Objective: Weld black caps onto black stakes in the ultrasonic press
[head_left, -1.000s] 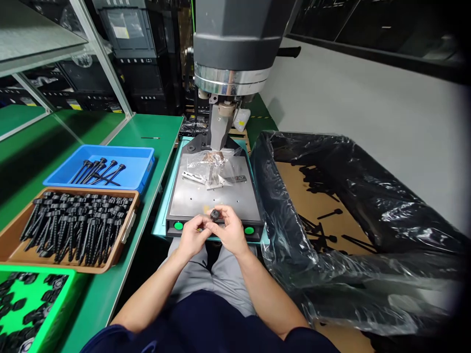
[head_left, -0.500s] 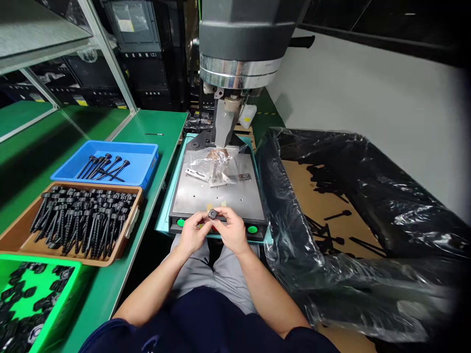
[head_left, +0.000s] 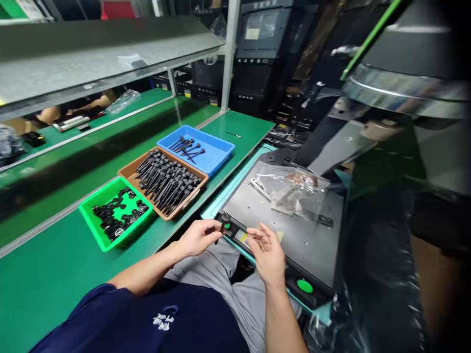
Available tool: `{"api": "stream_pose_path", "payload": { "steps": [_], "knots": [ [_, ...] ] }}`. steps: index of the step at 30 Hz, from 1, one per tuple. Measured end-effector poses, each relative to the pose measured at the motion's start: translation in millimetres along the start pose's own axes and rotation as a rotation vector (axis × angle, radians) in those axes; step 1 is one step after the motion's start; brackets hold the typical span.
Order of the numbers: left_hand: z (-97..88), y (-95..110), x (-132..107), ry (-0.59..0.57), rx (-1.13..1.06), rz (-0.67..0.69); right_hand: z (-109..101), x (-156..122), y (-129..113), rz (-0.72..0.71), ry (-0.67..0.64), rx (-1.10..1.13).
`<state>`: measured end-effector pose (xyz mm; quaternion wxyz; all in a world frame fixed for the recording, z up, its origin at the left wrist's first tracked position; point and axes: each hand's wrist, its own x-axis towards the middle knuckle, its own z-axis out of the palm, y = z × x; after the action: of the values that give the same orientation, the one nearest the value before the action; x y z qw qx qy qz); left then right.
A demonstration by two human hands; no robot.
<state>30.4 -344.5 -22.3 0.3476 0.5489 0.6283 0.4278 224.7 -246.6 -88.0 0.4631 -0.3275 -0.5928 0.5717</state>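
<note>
My left hand (head_left: 200, 236) is closed in a pinch on a small black part (head_left: 222, 223) with a round head, held just over the front edge of the press base plate (head_left: 257, 208). My right hand (head_left: 268, 252) hovers to its right with fingers loosely spread and nothing in them, over the plate's front edge near a green button (head_left: 304, 286). A clear plastic bag with metal pieces (head_left: 290, 189) lies on the plate under the machine head (head_left: 408, 88).
On the green bench to the left stand a green bin of black caps (head_left: 117, 214), a brown tray of black screws (head_left: 165, 180) and a blue tray (head_left: 200, 147) with a few screws. A shelf (head_left: 91, 54) hangs above. A black plastic liner (head_left: 375, 274) is at right.
The view has swung to the left. My hands, joined on the black part before, have separated: the left keeps the part, the right has let go and opened.
</note>
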Motion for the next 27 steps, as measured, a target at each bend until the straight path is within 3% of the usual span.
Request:
{"api": "stream_pose_path", "payload": {
  "steps": [5, 8, 11, 17, 24, 27],
  "knots": [
    [-80.4, 8.0, -24.7, 0.219, 0.315, -0.066, 3.9, -0.2, 12.1, 0.054, -0.047, 0.014],
    [-128.8, 6.2, -23.5, 0.358, 0.545, -0.116, 6.5, -1.8, 13.5, 0.084, -0.056, 0.022],
    [-162.9, 0.0, -15.8, 0.456, 0.714, -0.132, 6.2, -3.5, 14.7, 0.117, -0.050, 0.023],
    [-181.0, -18.4, -7.2, 0.445, 0.817, -0.054, -1.0, -6.9, 21.8, 0.163, -0.029, 0.003],
    [-199.6, -47.6, 5.7, 0.301, 0.903, -0.344, -0.6, -9.8, 29.7, 0.214, -0.044, 0.004],
    [-204.6, -58.2, 17.1, 0.227, 0.893, -0.403, 1.8, -10.0, 33.1, 0.226, -0.052, 0.005]
  ]
}}
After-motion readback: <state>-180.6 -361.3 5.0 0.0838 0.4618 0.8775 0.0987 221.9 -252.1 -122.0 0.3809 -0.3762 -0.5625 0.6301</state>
